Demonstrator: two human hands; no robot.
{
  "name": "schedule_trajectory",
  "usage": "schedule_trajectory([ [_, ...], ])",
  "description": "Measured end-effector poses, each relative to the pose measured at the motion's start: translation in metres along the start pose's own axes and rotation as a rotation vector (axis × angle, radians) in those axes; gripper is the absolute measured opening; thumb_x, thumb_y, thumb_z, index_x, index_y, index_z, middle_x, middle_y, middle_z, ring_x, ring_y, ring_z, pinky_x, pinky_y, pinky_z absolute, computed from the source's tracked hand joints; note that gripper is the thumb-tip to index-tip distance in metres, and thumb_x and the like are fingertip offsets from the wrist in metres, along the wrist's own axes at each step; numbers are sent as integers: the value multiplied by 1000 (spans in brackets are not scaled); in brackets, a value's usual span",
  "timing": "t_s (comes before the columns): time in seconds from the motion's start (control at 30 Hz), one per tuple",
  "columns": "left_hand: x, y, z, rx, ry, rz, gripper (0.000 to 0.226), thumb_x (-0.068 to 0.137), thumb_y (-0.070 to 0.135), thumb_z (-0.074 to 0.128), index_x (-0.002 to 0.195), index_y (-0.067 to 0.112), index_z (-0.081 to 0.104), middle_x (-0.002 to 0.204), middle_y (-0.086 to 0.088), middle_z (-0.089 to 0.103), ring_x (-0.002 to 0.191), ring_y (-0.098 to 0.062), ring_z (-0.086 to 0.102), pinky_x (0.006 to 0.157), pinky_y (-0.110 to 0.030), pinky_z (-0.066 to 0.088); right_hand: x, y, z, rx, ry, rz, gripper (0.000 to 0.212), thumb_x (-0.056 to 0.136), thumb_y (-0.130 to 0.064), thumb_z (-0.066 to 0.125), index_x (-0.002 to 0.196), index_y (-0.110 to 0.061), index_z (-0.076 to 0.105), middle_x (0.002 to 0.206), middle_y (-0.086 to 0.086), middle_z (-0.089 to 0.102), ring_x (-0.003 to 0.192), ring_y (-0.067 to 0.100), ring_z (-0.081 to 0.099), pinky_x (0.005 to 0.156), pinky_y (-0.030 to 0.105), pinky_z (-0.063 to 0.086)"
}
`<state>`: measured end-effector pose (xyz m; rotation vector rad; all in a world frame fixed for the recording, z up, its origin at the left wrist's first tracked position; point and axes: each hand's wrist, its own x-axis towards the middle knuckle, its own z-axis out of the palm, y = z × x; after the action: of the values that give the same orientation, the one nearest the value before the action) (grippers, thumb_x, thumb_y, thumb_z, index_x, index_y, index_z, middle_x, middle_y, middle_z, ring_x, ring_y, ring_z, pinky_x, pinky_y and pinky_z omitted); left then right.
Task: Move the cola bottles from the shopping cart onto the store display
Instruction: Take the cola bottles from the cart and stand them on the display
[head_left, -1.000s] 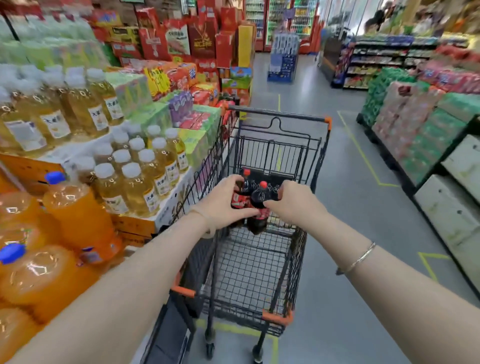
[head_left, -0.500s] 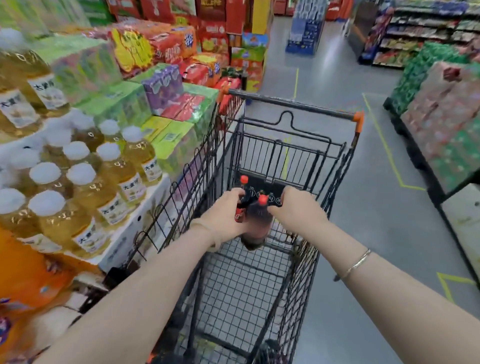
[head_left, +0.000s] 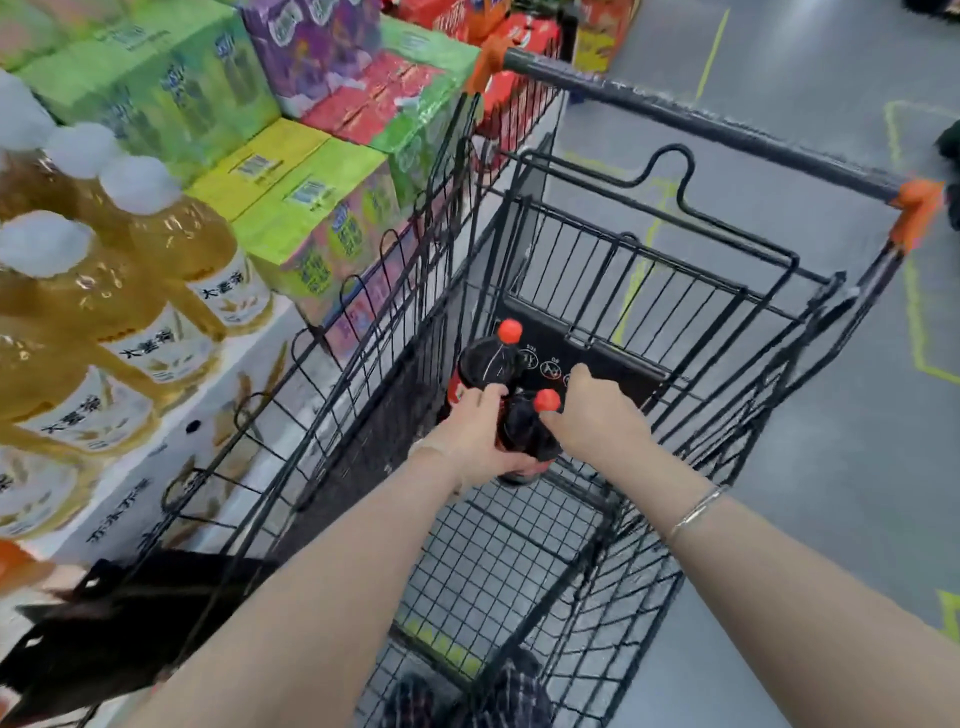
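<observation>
Closer now, the head view has dipped toward the shopping cart (head_left: 675, 291) while both hands keep the same hold — left hand (head_left: 467, 441) and right hand (head_left: 597, 415) wrapped around two cola bottles (head_left: 524, 431) above the basket floor. Full bottles like these likely feel heavy and slick — gripping the body below the shoulder looks safest.

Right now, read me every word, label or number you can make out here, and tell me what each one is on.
"大麦茶": white labels of the tea bottles, on the left.
Boxes beside them: print and barcodes too blurred to read.
White carton under the tea: large characters, blurred.
Black panel in the cart: round icons with tiny text, unreadable.
Cola bottles, held by both hands: red label mostly hidden, nothing legible.
</observation>
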<state>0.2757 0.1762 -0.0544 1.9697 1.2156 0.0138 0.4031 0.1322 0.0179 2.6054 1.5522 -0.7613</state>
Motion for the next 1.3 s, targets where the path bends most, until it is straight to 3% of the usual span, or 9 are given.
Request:
schedule_trajectory([
  [0.23,51,-22,37,-54,-75,-31,104,69,36,80,147,15,13,141,-12,30,133,-27,32,109,-43,33,55,1,42,-13,-85,-4,39,92,-32,52,121,-10,38,115,17,59,104,36,59,71,35,41],
  [0.53,74,-45,61,-136,-63,-63,106,70,30,80,148,17,10,143,-12,29,135,-25,30,111,-34,28,83,4,66,-86,-108,-22,35,95,-30,52,121,-10,40,120,18,54,110,37,56,80,41,45],
  [0.7,76,-43,72,-134,-38,-102,106,73,31,78,149,19,5,145,-12,25,135,-27,31,110,-38,32,86,7,68,-94,-78,-75,27,96,-27,50,113,-10,38,110,16,57,101,38,57,67,38,39],
  [0.9,73,-35,74,-132,-46,-107,106,70,25,80,148,20,7,146,-12,21,135,-30,32,110,-41,33,76,14,63,-13,-138,-96,23,96,-23,50,100,-13,30,108,17,58,100,38,57,68,39,39],
  [1.1,68,-28,74,-123,-44,-96,108,69,23,82,147,22,8,148,-9,21,135,-28,32,109,-40,34,75,19,60,42,-130,-78,23,95,-21,51,110,-10,38,108,17,57,99,37,57,72,40,43],
  [1.3,57,-22,69,-170,-59,-77,114,63,27,84,149,20,9,148,-7,23,138,-23,26,113,-36,28,62,17,46,39,-102,-123,26,94,-24,54,94,-15,29,99,12,55,97,36,56,70,39,42],
])
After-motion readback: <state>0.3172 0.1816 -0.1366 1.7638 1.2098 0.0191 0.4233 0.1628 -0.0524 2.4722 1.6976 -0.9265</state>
